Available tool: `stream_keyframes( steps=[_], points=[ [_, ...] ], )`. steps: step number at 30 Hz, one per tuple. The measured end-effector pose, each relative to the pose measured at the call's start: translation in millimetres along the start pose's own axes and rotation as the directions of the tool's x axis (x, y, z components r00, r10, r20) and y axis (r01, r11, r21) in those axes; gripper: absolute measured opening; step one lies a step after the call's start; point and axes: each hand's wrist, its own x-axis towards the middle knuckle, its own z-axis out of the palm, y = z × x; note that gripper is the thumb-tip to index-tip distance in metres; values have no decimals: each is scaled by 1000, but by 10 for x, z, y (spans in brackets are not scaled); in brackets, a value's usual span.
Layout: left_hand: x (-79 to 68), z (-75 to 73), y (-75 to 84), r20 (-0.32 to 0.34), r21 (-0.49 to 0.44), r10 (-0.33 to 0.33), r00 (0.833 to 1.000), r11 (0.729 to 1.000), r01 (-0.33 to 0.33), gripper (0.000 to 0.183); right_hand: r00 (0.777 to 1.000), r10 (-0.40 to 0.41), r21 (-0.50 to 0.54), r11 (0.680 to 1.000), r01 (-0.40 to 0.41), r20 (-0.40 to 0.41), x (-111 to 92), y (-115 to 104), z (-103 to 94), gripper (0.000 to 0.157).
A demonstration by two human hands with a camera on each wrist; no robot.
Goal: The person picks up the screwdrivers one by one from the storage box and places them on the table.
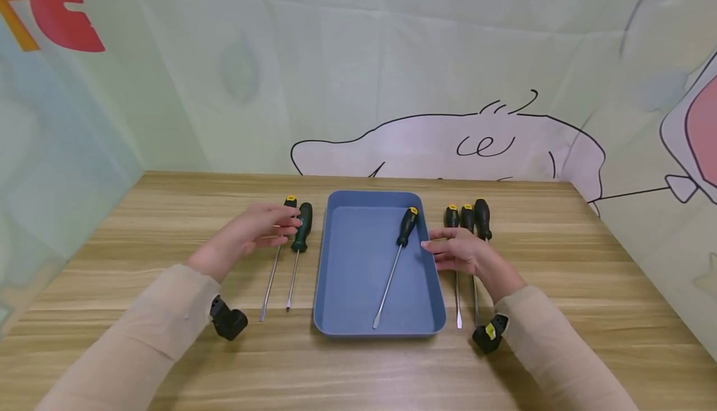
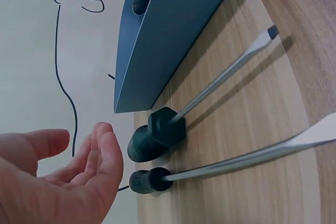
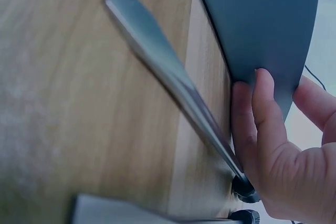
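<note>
My left hand (image 1: 269, 227) hovers with loose fingers beside two flathead screwdrivers left of the tray. One has a dark green handle (image 2: 168, 127); the other has a black handle (image 2: 149, 181) with a yellow end, partly covered by the hand in the head view. A blue-grey rectangular tray (image 1: 358, 200) lies between my hands, holding a black-handled flathead screwdriver (image 1: 407, 227) slantwise on its right side. My right hand (image 1: 459, 251) touches the tray's right wall, its fingertips (image 3: 264, 85) along the outside and one digit at the rim.
Several black-handled screwdrivers (image 1: 482, 215) lie right of the tray under and behind my right hand, shafts pointing toward me. A printed cloth backdrop (image 1: 336, 75) rises behind the wooden table (image 1: 347, 373). A small black camera (image 1: 228, 321) sits on each wrist.
</note>
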Motion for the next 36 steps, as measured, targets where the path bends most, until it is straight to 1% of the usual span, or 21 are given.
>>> stream_keyframes(
  steps=[7, 11, 18, 24, 30, 36],
  points=[
    [22, 76, 82, 17, -42, -20, 1000, 999, 20, 45, 1000, 1, -5, 1000, -1, 5, 7, 4, 6, 56],
    [39, 129, 127, 24, -46, -28, 999, 999, 29, 47, 1000, 0, -5, 1000, 0, 6, 6, 8, 0, 57],
    [75, 206, 161, 64, -10, 8, 998, 1000, -8, 47, 1000, -1, -4, 1000, 1, 2, 8, 10, -8, 56],
    [94, 273, 200, 67, 0, 21, 998, 1000, -21, 47, 1000, -6, 2, 1000, 6, 8, -2, 8, -10, 56],
    [115, 344, 235, 85, 23, 32, 996, 999, -34, 46, 1000, -9, 5, 1000, 9, 10, -2, 12, -14, 56],
    [152, 415, 253, 83, 16, 34, 996, 999, -35, 45, 1000, -5, 6, 1000, 5, 8, 6, 13, -11, 56]
  ],
)
